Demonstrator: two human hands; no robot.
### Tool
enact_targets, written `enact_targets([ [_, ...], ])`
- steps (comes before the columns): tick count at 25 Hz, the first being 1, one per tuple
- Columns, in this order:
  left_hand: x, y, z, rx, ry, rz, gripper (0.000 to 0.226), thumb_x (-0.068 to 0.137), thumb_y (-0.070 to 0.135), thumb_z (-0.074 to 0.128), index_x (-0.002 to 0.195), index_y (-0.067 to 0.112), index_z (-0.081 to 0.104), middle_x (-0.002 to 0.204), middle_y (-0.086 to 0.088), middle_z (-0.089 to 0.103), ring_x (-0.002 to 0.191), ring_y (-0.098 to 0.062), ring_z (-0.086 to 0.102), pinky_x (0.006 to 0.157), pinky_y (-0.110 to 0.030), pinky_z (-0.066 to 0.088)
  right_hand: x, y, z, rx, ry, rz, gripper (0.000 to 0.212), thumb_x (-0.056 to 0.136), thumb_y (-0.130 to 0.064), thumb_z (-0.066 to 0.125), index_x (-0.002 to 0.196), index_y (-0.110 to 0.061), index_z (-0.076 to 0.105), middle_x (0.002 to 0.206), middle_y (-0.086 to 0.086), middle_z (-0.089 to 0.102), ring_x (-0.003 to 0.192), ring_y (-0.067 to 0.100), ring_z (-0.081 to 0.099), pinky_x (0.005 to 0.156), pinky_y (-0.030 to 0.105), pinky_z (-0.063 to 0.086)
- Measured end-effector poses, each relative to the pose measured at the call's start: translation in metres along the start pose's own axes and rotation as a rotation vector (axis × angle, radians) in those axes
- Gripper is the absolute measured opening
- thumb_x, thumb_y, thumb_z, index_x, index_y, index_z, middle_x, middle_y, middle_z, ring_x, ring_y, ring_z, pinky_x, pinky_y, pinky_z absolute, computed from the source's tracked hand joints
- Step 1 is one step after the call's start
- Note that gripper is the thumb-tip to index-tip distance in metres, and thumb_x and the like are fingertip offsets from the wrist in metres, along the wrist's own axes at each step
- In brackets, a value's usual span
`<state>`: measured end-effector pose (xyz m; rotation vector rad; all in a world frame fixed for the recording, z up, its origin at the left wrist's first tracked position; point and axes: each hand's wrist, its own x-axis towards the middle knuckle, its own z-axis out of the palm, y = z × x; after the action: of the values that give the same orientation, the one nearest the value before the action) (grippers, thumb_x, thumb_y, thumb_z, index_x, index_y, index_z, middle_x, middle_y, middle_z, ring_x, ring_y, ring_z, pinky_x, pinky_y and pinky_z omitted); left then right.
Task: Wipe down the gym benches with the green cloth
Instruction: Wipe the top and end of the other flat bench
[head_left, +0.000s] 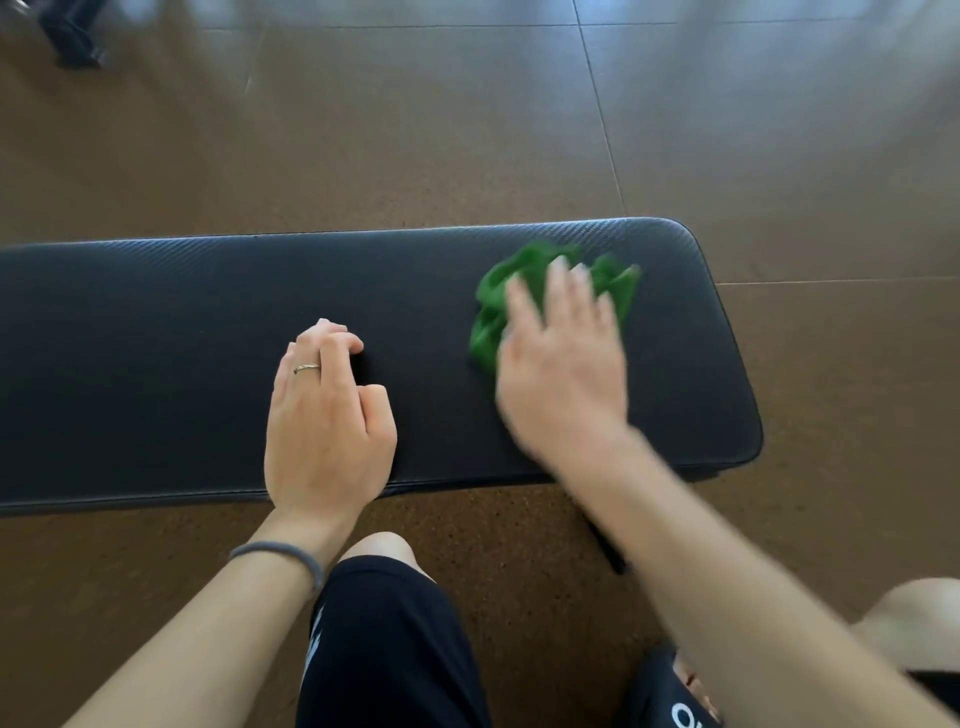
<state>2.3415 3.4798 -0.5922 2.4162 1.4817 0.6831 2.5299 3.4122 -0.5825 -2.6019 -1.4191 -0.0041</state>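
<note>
So a black padded gym bench (156, 364) is seen from above, running across the view, and its left end is cut off by the frame edge. The green cloth (498, 291) is bunched up on the pad near the right end, and it's pressed down under the right hand (561, 364), fingers spread flat over it rather than closed around it. That hand and forearm are smeared with blur, so the fingertips can't be made out cleanly, and a good part of the cloth is hidden under the palm. How much cloth is tucked beneath can't be told.

The left hand (327, 415) is rested on the pad near the middle, well apart from the cloth, with the fingers loosely curled under and nothing gripped. A thin ring (306, 368) is worn on one finger and a grey band (285, 553) is seen at the wrist.

Below the bench, a bare knee (382, 545) and black shorts (384, 649) are visible, with white lettering cut off at the bottom edge and not readable. A dark bench leg (608, 545) is partly hidden behind the right forearm. The brown floor (415, 130) is glare-washed at the top, and a dark blurry object (70, 36) at the top left can't be identified.
</note>
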Motion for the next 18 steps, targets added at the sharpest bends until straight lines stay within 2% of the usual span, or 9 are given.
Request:
enact_targets([
  [2,-0.002,-0.001,0.0,-0.003,0.007,0.007,0.039,0.09,0.02,0.031,0.12,0.007,0.051,0.137,-0.015,0.054,0.131,-0.032,0.049,0.11,-0.053,0.043,-0.066,-0.018,-0.003,0.06,-0.07,-0.206,0.057,0.106,-0.035,0.026,0.16,-0.022,0.035,0.168,0.019,0.024,0.157,0.037,0.018,0.127,0.055,0.018],
  [4,-0.002,0.0,-0.001,-0.018,-0.001,0.022,0.038,0.09,0.019,0.031,0.12,0.007,0.051,0.137,-0.015,0.055,0.131,-0.031,0.049,0.111,-0.053,0.042,-0.058,-0.008,-0.004,0.059,-0.117,-0.309,0.057,0.106,-0.038,0.024,0.161,-0.027,0.034,0.169,0.014,0.026,0.158,0.034,0.018,0.128,0.053,0.017],
  [6,0.001,-0.002,0.0,-0.033,0.005,0.029,0.036,0.091,0.019,0.032,0.119,0.007,0.051,0.135,-0.015,0.055,0.129,-0.032,0.05,0.11,-0.054,0.043,0.005,-0.008,0.003,0.033,-0.072,-0.276,0.058,0.104,-0.039,0.022,0.159,-0.03,0.037,0.168,0.013,0.028,0.157,0.034,0.02,0.128,0.052,0.015],
  [8,-0.001,-0.003,-0.001,-0.026,0.017,0.026,0.035,0.092,0.02,0.034,0.119,0.008,0.052,0.133,-0.013,0.056,0.126,-0.032,0.052,0.108,-0.055,0.045,0.062,-0.02,-0.001,0.025,-0.114,-0.147,0.056,0.107,-0.039,0.02,0.162,-0.032,0.029,0.172,0.012,0.017,0.159,0.032,0.01,0.129,0.051,0.007],
  [10,-0.001,-0.003,-0.001,-0.033,0.023,0.032,0.036,0.092,0.02,0.033,0.12,0.008,0.052,0.132,-0.013,0.056,0.123,-0.032,0.054,0.107,-0.054,0.046,0.052,-0.036,0.006,0.022,-0.117,-0.096,0.055,0.109,-0.038,0.022,0.163,-0.029,0.025,0.173,0.013,0.011,0.16,0.031,0.006,0.129,0.051,0.005],
  [13,0.001,-0.002,-0.008,-0.109,0.021,0.036,0.037,0.092,0.017,0.034,0.123,0.006,0.052,0.129,-0.014,0.056,0.115,-0.031,0.055,0.103,-0.051,0.047,-0.053,-0.043,0.001,0.055,-0.057,-0.303,0.054,0.109,-0.036,0.027,0.162,-0.027,0.029,0.171,0.013,0.018,0.16,0.032,0.01,0.128,0.053,0.012],
  [14,0.001,-0.006,-0.015,-0.105,0.03,0.054,0.037,0.092,0.017,0.036,0.123,0.006,0.053,0.129,-0.014,0.057,0.115,-0.03,0.056,0.104,-0.049,0.046,-0.077,-0.04,-0.002,0.061,-0.085,-0.361,0.054,0.109,-0.036,0.026,0.162,-0.029,0.027,0.172,0.011,0.017,0.16,0.031,0.01,0.129,0.053,0.013],
  [16,0.005,-0.028,-0.03,0.029,0.054,0.114,0.033,0.093,0.016,0.04,0.118,0.007,0.059,0.125,-0.012,0.061,0.117,-0.03,0.056,0.106,-0.047,0.044,-0.069,-0.035,0.001,0.024,-0.133,-0.43,0.054,0.109,-0.039,0.024,0.162,-0.031,0.027,0.171,0.01,0.02,0.16,0.03,0.012,0.129,0.052,0.014],
  [18,0.011,-0.06,-0.044,0.15,0.056,0.097,0.029,0.093,0.019,0.042,0.111,0.009,0.063,0.118,-0.01,0.063,0.114,-0.031,0.056,0.101,-0.046,0.043,-0.014,-0.049,0.005,0.008,-0.138,-0.418,0.054,0.108,-0.039,0.024,0.162,-0.033,0.029,0.171,0.009,0.021,0.159,0.03,0.013,0.129,0.051,0.013],
])
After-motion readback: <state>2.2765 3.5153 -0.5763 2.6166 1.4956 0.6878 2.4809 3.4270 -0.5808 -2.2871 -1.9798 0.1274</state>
